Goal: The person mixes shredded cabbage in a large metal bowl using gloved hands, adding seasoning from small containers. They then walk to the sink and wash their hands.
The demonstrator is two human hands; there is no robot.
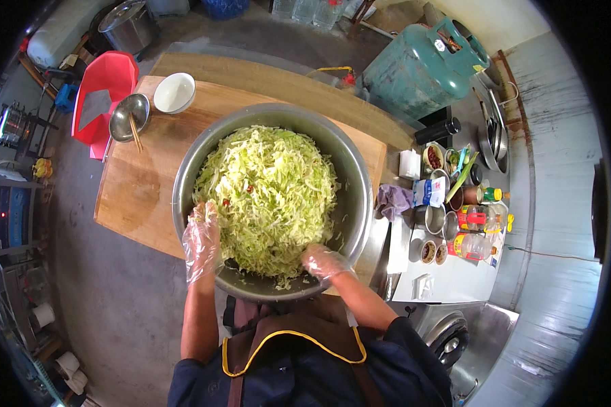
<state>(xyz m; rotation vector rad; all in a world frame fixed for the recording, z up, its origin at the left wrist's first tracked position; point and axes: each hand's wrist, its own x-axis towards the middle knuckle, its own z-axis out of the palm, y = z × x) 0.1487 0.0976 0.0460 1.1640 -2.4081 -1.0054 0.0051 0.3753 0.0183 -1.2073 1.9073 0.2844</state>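
Observation:
A wide steel basin (352, 176) holds a heap of pale green shredded cabbage (271, 190) with a few red bits in it. Both my hands wear clear plastic gloves. At the basin's left inner side, my left hand (202, 239) has its fingers curled against the edge of the heap. My right hand (324, 263) presses into the cabbage at the near right, closed around some shreds, its fingertips hidden under them.
The basin stands on a wooden board (132, 183). A white bowl (174, 93) and a steel bowl (129, 117) with chopsticks (136, 132) sit at its far left corner. On the right are a purple cloth (394, 201), bottles (474, 246) and a green gas cylinder (417, 71).

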